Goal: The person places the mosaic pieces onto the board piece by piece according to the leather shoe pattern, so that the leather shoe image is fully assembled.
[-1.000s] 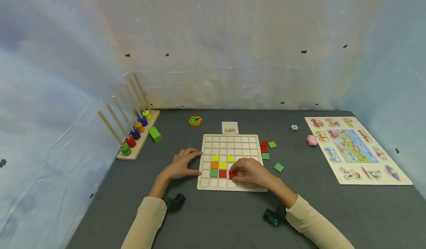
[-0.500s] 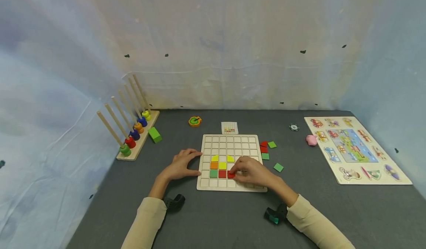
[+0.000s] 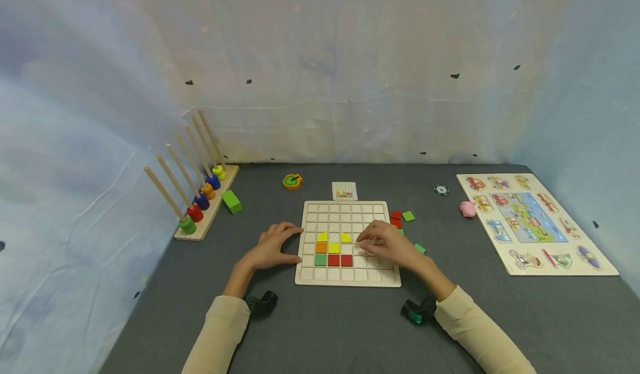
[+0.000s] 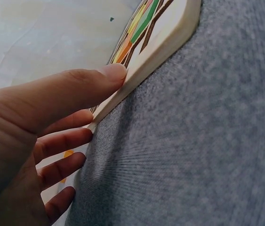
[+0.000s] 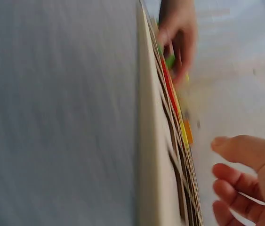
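Observation:
A wooden grid board (image 3: 345, 213) lies flat on the grey table. Yellow, orange, green and red tiles fill cells in its lower middle, and a second red tile (image 3: 346, 260) sits in the row beside the first. My left hand (image 3: 278, 244) rests against the board's left edge; in the left wrist view the thumb (image 4: 83, 87) presses the rim (image 4: 163, 44). My right hand (image 3: 376, 239) hovers over the board's right half with relaxed fingers and holds nothing; the right wrist view shows its fingers (image 5: 245, 181) empty beside the board edge (image 5: 151, 141).
Loose red (image 3: 396, 217) and green tiles (image 3: 408, 216) lie right of the board. A peg stacker (image 3: 200, 207) and green block (image 3: 232, 202) stand at left. A pattern card (image 3: 345, 191), round disc (image 3: 292, 181), chip (image 3: 441, 190), pink piece (image 3: 468, 209) and vehicle puzzle (image 3: 535, 224) lie beyond.
My right hand has let go of the red tile, which now sits in its cell, and has lifted away up and to the right. The left hand has stayed put.

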The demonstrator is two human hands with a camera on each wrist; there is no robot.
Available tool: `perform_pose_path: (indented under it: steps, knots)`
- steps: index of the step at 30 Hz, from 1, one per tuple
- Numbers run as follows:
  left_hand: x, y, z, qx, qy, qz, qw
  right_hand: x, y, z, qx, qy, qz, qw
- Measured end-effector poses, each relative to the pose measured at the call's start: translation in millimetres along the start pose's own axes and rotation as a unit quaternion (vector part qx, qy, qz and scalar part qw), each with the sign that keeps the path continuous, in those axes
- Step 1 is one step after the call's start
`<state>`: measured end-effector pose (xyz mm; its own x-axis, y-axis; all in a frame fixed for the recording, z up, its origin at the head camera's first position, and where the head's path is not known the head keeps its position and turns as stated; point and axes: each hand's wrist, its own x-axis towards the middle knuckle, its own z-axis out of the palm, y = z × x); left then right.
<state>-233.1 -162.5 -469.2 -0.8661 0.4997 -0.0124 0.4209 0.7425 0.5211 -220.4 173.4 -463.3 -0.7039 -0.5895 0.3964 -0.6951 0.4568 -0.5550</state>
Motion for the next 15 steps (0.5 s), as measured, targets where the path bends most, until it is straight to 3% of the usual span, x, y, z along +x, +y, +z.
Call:
perform_pose_path:
  steps: [6, 11, 15]
  knots:
    - [0.1, -2.0, 0.3, 0.001, 0.001, -0.001, 1.0, -10, 28, -30, -0.051, 0.084, 0.064, 0.993]
    - [0.9, -2.6, 0.5, 0.001, 0.0, -0.003, 1.0, -22, 49, -51, -0.062, 0.08, 0.132, 0.986]
    - [1.3, -3.3, 0.9, 0.002, -0.001, -0.007, 1.0, -29, 64, -57, -0.077, 0.068, 0.146, 0.984]
